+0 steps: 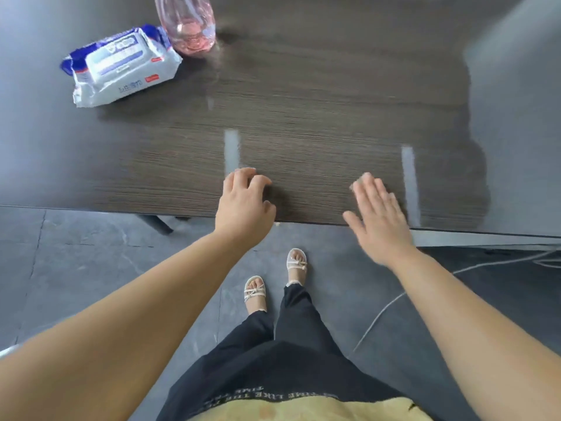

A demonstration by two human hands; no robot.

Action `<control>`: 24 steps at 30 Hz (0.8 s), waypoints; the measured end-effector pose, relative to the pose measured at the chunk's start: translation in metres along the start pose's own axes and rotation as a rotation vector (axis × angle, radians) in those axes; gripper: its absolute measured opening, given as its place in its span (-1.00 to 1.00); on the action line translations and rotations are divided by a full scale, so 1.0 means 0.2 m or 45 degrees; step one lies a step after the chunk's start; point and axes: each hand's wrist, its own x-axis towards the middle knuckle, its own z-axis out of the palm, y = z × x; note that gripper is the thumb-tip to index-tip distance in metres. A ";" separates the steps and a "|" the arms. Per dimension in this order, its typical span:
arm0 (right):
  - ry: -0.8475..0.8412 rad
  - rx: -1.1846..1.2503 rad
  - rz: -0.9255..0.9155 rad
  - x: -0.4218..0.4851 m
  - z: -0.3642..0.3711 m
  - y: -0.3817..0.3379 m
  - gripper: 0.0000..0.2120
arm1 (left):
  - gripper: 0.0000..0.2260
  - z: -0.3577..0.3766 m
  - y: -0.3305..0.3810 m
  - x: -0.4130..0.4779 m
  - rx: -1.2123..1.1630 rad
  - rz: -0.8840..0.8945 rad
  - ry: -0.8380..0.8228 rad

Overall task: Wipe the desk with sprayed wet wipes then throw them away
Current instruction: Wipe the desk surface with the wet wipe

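A person's empty left hand, loosely curled, and flat, spread right hand hover over a dark wood-grain surface, likely about to reach far left for the white-and-blue soft wet-wipe pack beside a clear pink spray bottle.

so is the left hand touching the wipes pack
Apart. The head view shows bare desk between the left hand and the wipes pack.

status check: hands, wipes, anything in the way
Left hand and right hand both empty, over near edge of desk. Wipes pack far left, pink bottle beside it. Nothing between hands and pack.
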 end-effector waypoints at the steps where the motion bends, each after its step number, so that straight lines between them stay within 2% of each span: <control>1: -0.004 0.061 0.220 0.00 -0.03 0.12 -0.37 | -0.62 0.02 0.04 0.02 0.034 0.040 -0.039; 3: 0.027 0.141 0.603 0.03 -0.07 0.21 -0.40 | -0.61 0.06 0.12 0.05 0.103 0.117 -0.093; 5: 0.067 0.195 0.714 0.08 -0.06 0.11 -0.37 | -0.60 0.10 0.21 0.08 0.160 0.164 -0.112; 7: 0.064 0.186 0.446 0.11 -0.03 -0.09 -0.34 | -0.60 0.13 0.28 0.11 0.211 0.195 -0.105; 10: -0.010 0.032 -0.200 0.03 0.02 -0.23 -0.27 | -0.63 0.14 0.33 0.15 0.247 0.200 -0.097; 11: 0.040 0.005 -0.282 0.00 0.04 -0.18 -0.28 | -0.63 0.14 0.32 0.15 0.254 0.187 -0.100; 12: 0.077 0.035 -0.236 -0.01 0.04 -0.06 -0.32 | -0.62 0.14 0.33 0.17 0.267 0.185 -0.107; 14: 0.133 0.098 0.131 0.00 0.00 0.22 -0.39 | -0.61 0.13 0.33 0.20 0.304 0.159 -0.117; 17: 0.132 0.276 0.856 0.06 -0.11 0.54 -0.42 | -0.62 0.12 0.35 0.25 0.352 0.100 -0.109; 19: 0.150 0.406 1.050 0.15 -0.15 0.52 -0.39 | -0.62 0.12 0.39 0.28 0.348 0.051 -0.105; 21: 0.173 0.358 0.925 0.24 -0.14 0.37 -0.37 | -0.62 0.13 0.42 0.30 0.357 0.034 -0.105; 24: 0.089 0.145 0.294 0.27 -0.11 0.03 -0.33 | -0.61 0.14 0.46 0.36 0.414 0.069 -0.100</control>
